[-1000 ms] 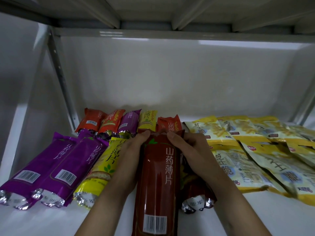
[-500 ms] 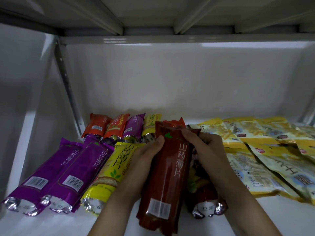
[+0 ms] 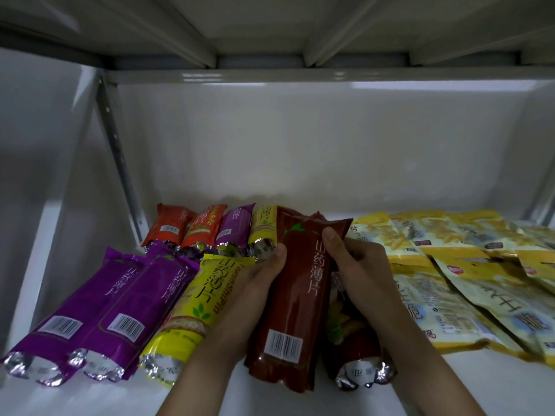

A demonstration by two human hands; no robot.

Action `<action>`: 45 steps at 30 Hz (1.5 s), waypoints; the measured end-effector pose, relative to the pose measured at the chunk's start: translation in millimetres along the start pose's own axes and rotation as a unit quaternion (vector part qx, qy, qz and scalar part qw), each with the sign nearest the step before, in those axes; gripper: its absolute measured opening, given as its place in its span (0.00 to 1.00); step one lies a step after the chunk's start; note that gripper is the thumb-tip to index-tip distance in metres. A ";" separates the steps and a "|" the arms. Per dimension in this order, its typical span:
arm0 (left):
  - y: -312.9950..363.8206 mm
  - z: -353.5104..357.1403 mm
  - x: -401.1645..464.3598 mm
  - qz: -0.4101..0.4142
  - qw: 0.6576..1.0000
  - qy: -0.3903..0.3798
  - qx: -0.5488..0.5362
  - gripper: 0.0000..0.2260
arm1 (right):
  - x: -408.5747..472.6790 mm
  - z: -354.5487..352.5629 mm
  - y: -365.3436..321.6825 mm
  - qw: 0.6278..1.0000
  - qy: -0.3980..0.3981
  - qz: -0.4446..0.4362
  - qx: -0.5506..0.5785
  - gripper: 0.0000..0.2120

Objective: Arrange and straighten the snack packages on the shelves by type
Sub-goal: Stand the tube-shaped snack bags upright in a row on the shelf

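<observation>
Head view: left hand (image 3: 255, 283) and right hand (image 3: 360, 265) grip one dark red package (image 3: 295, 298), fingers curled round its sides. Yellow package (image 3: 198, 304) just left of the left fingers; yellow bags (image 3: 450, 265) right of the right fingers.

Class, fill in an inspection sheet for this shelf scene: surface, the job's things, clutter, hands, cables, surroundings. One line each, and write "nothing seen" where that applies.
Surface: white shelf, dimly lit.
Job's things: red pack held above the front row; two purple packs and a yellow pack lie to its left; another red pack lies partly under it; short packs in the back row; pale yellow bags overlap on the right.
Clutter: nothing seen.
Hands: left hand and right hand both grip the held red pack.
Cables: nothing seen.
Surroundings: upper shelf, white back wall.
</observation>
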State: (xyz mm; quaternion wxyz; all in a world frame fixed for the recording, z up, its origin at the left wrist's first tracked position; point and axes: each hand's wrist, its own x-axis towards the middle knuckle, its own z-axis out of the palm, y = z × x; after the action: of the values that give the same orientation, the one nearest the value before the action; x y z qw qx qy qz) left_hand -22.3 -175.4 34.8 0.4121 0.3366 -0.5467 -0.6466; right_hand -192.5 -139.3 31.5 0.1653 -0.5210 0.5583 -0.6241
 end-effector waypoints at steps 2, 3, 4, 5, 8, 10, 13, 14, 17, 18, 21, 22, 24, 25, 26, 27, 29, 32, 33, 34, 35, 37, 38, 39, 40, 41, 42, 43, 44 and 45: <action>-2.2 -1.6 -0.9 0.005 1.000 -0.009 0.009 0.22 | 0.8 1.4 2.7 1.000 -0.018 0.006 0.014 0.47; -1.6 -2.0 -2.4 0.011 1.000 -0.002 0.003 0.22 | 0.4 1.9 2.3 0.999 -0.034 0.017 0.024 0.49; -3.7 -4.6 -2.6 0.021 1.000 0.006 0.000 0.22 | 0.0 1.3 1.4 0.998 -0.055 0.028 0.027 0.50; -3.3 -3.6 -1.7 0.026 1.000 0.014 0.000 0.21 | -0.4 -0.1 1.1 0.996 -0.075 0.039 0.021 0.50; -3.8 -3.8 -0.8 0.036 0.999 0.034 -0.002 0.20 | -2.9 -3.0 -2.3 0.991 -0.126 0.052 -0.002 0.33; -3.8 -4.3 -0.7 0.039 0.999 0.019 -0.005 0.19 | -2.5 -2.4 -2.1 0.991 -0.124 0.050 -0.005 0.27; -4.9 -3.7 -1.9 0.027 1.000 -0.011 -0.010 0.20 | -2.5 0.1 -1.6 0.996 -0.071 0.042 0.013 0.27; -6.4 -4.0 -1.4 0.025 1.000 -0.018 -0.002 0.22 | -2.2 0.1 -1.6 0.998 -0.053 0.042 0.020 0.27; -7.7 -3.4 -1.0 0.024 0.999 -0.028 0.004 0.26 | -1.7 -1.2 -3.2 0.996 -0.024 0.049 0.064 0.25; -7.8 -3.4 -0.7 0.026 0.999 -0.025 0.001 0.26 | -2.2 -2.1 -3.9 0.996 -0.030 0.047 0.075 0.27; -6.4 -3.9 -0.3 0.038 0.999 0.004 -0.010 0.24 | -4.4 -3.9 -5.6 0.993 -0.096 0.049 0.048 0.33; -6.3 -4.6 0.7 0.042 0.999 0.012 -0.013 0.24 | -4.8 -3.7 -4.4 0.991 -0.122 0.053 0.029 0.30; -6.6 -5.7 1.7 0.047 0.999 0.019 -0.017 0.23 | -5.0 -2.2 -4.1 0.988 -0.144 0.049 -0.006 0.27; -7.8 -5.3 2.1 0.047 0.999 0.015 -0.019 0.24 | -4.0 -0.6 -3.3 0.990 -0.132 0.045 -0.017 0.29; -9.4 -5.2 2.8 0.044 0.999 0.005 -0.021 0.25 | -3.9 0.4 -1.7 0.992 -0.117 0.039 -0.023 0.32; -10.8 -4.9 3.1 0.040 0.999 -0.004 -0.022 0.26 | -3.0 1.7 -0.3 0.994 -0.099 0.032 -0.025 0.35; -13.5 -4.1 3.9 0.037 0.999 -0.021 -0.019 0.27 | -2.8 1.1 0.8 0.998 -0.055 0.011 -0.026 0.38; -16.8 -6.2 6.2 0.036 0.998 -0.039 -0.023 0.26 | -2.2 -2.1 0.5 1.000 -0.023 0.009 -0.003 0.28; -17.8 -6.8 7.1 0.039 0.998 -0.035 -0.028 0.25 | -2.0 -2.3 0.2 0.999 -0.027 0.019 0.014 0.25; -18.0 -7.3 7.6 0.044 0.998 -0.026 -0.031 0.23 | -1.8 -2.4 0.2 0.998 -0.041 0.029 0.026 0.25; -17.2 -6.0 7.1 0.048 0.998 -0.016 -0.032 0.22 | -1.5 -2.4 2.0 0.997 -0.060 0.037 0.027 0.27; -16.1 -4.9 6.7 0.058 0.998 -0.006 -0.034 0.21 | -2.0 -1.6 2.1 0.993 -0.105 0.049 0.006 0.28; -16.0 -4.5 6.6 0.063 0.997 -0.003 -0.034 0.21 | -3.4 -1.4 1.6 0.991 -0.121 0.049 -0.002 0.25; -15.6 -4.1 6.6 0.065 0.997 0.001 -0.034 0.21 | -4.0 -1.3 1.0 0.990 -0.134 0.043 -0.006 0.22; -15.1 -3.7 6.5 0.065 0.997 0.002 -0.035 0.22 | -4.0 -1.7 0.0 0.990 -0.136 0.037 -0.006 0.22; -15.3 -3.3 6.7 0.063 0.997 0.002 -0.035 0.23 | -3.8 -2.2 -1.0 0.991 -0.130 0.029 -0.011 0.23; -15.6 -2.4 7.4 0.059 0.998 0.000 -0.036 0.24 | -3.7 -2.5 -1.3 0.992 -0.123 0.022 -0.019 0.24; -15.4 -1.6 7.6 0.055 0.998 0.000 -0.042 0.24 | -3.4 -2.7 -0.7 0.993 -0.115 0.016 -0.029 0.25; -14.9 -1.6 8.3 0.053 0.997 0.007 -0.052 0.22 | -3.2 -2.6 -0.4 0.993 -0.113 0.011 -0.036 0.25; -14.3 -2.7 9.3 0.053 0.997 0.020 -0.060 0.19 | -3.4 -2.4 0.2 0.992 -0.116 0.009 -0.042 0.26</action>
State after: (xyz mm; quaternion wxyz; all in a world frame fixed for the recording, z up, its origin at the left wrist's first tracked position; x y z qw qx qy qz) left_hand -26.2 -184.0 20.4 0.4766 0.2947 -0.5156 -0.6482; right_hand -193.2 -135.4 30.1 0.2126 -0.5915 0.5654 -0.5341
